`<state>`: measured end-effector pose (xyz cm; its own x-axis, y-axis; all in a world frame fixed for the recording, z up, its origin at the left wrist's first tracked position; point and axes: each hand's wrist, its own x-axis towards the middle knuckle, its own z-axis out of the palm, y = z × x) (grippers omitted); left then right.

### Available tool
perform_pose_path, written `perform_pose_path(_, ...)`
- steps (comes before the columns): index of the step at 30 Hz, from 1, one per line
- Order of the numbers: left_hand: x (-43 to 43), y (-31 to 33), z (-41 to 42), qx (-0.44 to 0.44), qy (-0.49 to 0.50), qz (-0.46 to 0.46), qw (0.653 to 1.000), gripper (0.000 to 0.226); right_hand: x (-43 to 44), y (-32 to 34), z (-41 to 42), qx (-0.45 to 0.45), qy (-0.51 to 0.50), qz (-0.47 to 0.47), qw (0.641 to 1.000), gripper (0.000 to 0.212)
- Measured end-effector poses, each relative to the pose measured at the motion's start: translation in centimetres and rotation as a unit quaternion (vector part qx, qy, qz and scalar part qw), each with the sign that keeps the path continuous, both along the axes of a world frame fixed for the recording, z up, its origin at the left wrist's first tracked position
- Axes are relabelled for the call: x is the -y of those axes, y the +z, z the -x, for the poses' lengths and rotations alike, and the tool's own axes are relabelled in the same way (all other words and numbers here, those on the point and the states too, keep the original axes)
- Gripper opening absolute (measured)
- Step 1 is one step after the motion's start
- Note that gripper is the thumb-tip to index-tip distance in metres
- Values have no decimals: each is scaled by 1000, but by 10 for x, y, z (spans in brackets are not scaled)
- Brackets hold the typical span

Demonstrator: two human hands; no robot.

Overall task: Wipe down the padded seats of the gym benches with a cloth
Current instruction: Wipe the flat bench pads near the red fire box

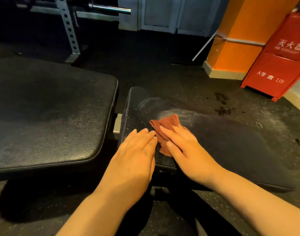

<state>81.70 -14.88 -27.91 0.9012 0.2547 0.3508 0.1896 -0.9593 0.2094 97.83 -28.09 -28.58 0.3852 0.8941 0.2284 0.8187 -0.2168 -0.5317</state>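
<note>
On the narrow seat pad [214, 142], seen from the head camera, the right hand [185, 150] presses the rust-red cloth [166, 123] flat with straight fingers — likely to wipe — while the left hand [137, 150] rests alongside, empty and flat, beside the wider pad [49, 116]

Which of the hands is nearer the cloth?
Right. The right hand lies flat on top of the cloth, pressing it onto the seat pad. The left hand rests on the pad just beside the cloth's left edge.

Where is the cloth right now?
In the head view, the reddish-brown cloth lies on the smaller seat pad, right of centre, under the right hand.
</note>
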Motion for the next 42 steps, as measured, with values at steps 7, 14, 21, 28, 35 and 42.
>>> perform_pose_path(7,-3,-1,5,6,-4,5,1000,49,-37,-4,-50,24,-154,53,986,49)
perform_pose_path(14,-5,-4,6,23,24,13,999,49,12,7,-7,-3,46,20,999,50)
perform_pose_path(21,-4,-5,6,50,28,-8,998,49,-63,9,-35,57,-93,74,991,52)
perform_pose_path(28,-7,-13,4,81,28,-20,996,48,-28,4,-39,-7,45,23,999,47)
perform_pose_path(35,-4,-12,0,114,43,-28,992,46,-105,21,-36,38,-36,17,998,52)
perform_pose_path(42,-14,-14,1,80,61,27,995,50,-52,14,-64,-43,-10,8,999,46)
